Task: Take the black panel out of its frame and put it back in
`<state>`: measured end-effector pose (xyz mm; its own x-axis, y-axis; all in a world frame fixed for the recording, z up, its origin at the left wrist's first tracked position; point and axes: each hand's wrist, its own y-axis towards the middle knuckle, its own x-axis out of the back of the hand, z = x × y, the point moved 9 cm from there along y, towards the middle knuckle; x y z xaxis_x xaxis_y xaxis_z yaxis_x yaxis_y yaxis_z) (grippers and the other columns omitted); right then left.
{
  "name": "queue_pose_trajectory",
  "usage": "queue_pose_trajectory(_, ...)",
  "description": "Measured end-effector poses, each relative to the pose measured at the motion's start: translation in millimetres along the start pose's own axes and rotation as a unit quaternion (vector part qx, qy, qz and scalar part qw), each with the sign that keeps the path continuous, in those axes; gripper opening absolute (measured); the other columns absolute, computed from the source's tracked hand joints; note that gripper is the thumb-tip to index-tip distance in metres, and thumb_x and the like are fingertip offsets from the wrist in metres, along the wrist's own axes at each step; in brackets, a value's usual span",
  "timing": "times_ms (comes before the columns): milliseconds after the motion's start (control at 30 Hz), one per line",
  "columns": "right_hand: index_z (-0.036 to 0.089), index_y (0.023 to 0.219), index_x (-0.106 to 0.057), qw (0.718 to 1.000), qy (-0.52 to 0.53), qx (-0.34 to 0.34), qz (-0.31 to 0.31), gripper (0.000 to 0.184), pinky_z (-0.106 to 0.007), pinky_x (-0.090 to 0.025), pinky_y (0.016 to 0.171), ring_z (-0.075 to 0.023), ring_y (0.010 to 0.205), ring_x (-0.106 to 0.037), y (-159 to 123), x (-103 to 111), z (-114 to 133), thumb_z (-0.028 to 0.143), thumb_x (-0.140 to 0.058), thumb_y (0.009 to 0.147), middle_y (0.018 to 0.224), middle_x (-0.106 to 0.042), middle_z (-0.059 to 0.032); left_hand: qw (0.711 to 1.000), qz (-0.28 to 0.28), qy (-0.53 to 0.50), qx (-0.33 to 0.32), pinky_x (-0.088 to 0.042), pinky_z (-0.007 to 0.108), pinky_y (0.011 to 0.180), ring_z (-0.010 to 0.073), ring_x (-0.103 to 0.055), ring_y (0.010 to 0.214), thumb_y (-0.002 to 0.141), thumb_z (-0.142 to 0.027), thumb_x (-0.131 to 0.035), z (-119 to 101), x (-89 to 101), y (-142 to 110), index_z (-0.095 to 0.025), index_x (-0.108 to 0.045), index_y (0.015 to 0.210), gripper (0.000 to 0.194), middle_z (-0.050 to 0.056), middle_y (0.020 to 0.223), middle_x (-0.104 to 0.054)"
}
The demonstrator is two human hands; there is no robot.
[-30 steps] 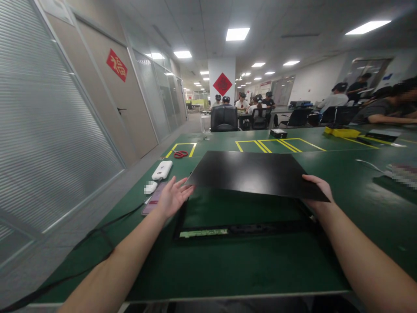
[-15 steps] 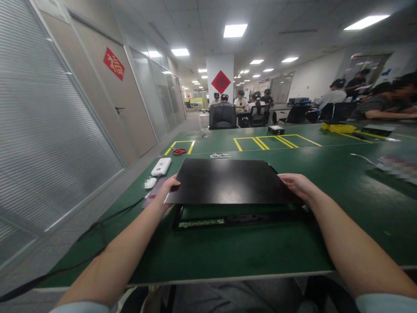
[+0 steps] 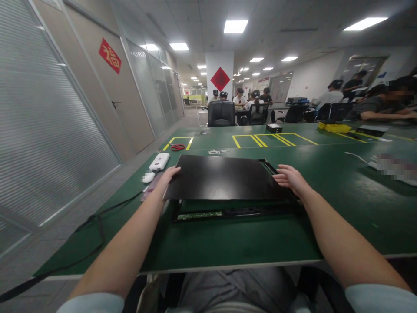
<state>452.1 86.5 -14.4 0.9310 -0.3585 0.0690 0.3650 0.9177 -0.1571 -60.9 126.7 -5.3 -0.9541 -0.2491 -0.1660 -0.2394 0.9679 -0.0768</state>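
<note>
I'm holding a flat black panel (image 3: pixel 221 178) over a thin rectangular frame (image 3: pixel 254 211).

My left hand (image 3: pixel 167 180) is pinching the panel's left edge; my right hand (image 3: pixel 291 179) is sitting with fingers loosely spread beside the right edge. The smooth, softly shining sheet is lying askew across the dark frame, whose near bar is showing a green circuit strip (image 3: pixel 200 215) above the glossy green surface (image 3: pixel 234 243).

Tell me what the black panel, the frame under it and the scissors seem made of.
Panel: probably plastic or coated glass, smooth, semi-gloss, given its soft reflection. Frame: likely black plastic or metal; too dim to settle. Scissors: handles look plastic, being evenly red.
</note>
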Motion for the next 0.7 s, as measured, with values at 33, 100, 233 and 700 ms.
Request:
queue_pose_trajectory(33,0.02,0.122,-0.056,1.0,-0.004,0.004,0.0,0.043,-0.023,-0.053,0.051,-0.0181,0.059,-0.07,0,1,0,0.022,-0.068,0.081,0.069,-0.075,-0.0062,1.0,-0.005,-0.001,0.003,-0.055,0.028,0.06,0.0224,-0.071,0.064,0.065,-0.02,-0.08,0,-0.7,-1,-0.019,-0.068,0.084,0.022,0.001,0.067,-0.072)
queue_pose_trajectory(100,0.02,0.123,-0.058,1.0,-0.015,0.018,-0.002,0.041,-0.021,-0.05,0.05,-0.017,0.06,-0.069,2,2,2,0.024,-0.065,0.083,0.07,-0.075,-0.006,1.0,-0.025,-0.008,0.008,-0.055,0.027,0.061,0.0197,-0.07,0.061,0.067,-0.019,-0.08,2,2.1,-4,-0.019,-0.067,0.083,0.02,0.0,0.066,-0.072)
queue_pose_trajectory(233,0.018,0.125,-0.061,0.998,-0.041,0.053,-0.012,0.044,-0.018,-0.035,0.041,-0.0131,0.05,-0.058,6,6,3,0.026,-0.065,0.082,0.068,-0.075,-0.0065,1.0,-0.005,-0.024,-0.015,-0.055,0.024,0.06,0.0166,-0.07,0.059,0.069,-0.018,-0.081,2,2.6,-16,-0.016,-0.07,0.09,0.024,0.002,0.072,-0.076)
queue_pose_trajectory(700,0.017,0.103,-0.066,0.996,-0.045,0.065,-0.05,0.028,-0.02,-0.029,0.04,-0.0111,0.043,-0.047,15,22,-2,0.029,-0.066,0.078,0.063,-0.073,-0.0082,1.0,0.017,-0.002,0.017,-0.06,0.027,0.065,0.0189,-0.073,0.062,0.072,-0.011,-0.08,9,-13.8,-46,-0.014,-0.073,0.088,0.018,0.004,0.069,-0.077)
